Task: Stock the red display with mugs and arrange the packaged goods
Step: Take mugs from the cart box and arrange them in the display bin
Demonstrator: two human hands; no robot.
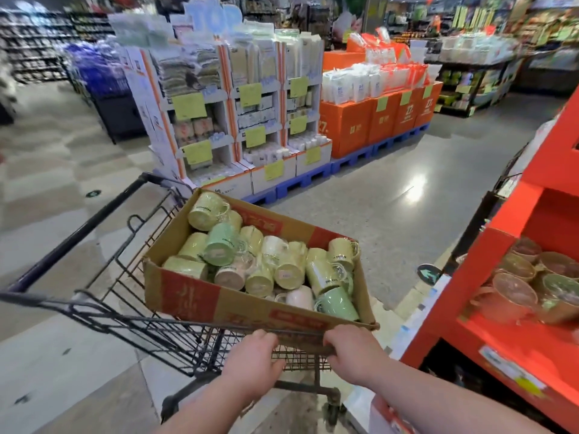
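The display (454, 308) at 3 o'clock runs off the right edge, and the mugs (513, 296) on it are blurred. Shelves (37, 42) at 10 o'clock are smeared. Print on the boxed mugs (219, 249) is unreadable. At 6 o'clock, the fingertips of the left hand (255, 355) and right hand (354, 352) are hidden under the box (188, 296).

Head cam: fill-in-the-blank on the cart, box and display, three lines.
1. The cardboard box rests on a shopping ____.
2. It is filled with ____, lying loose.
3. The left hand and right hand grip the box's near edge, and the red display stands on the ____ side.
Missing: cart; mugs; right.
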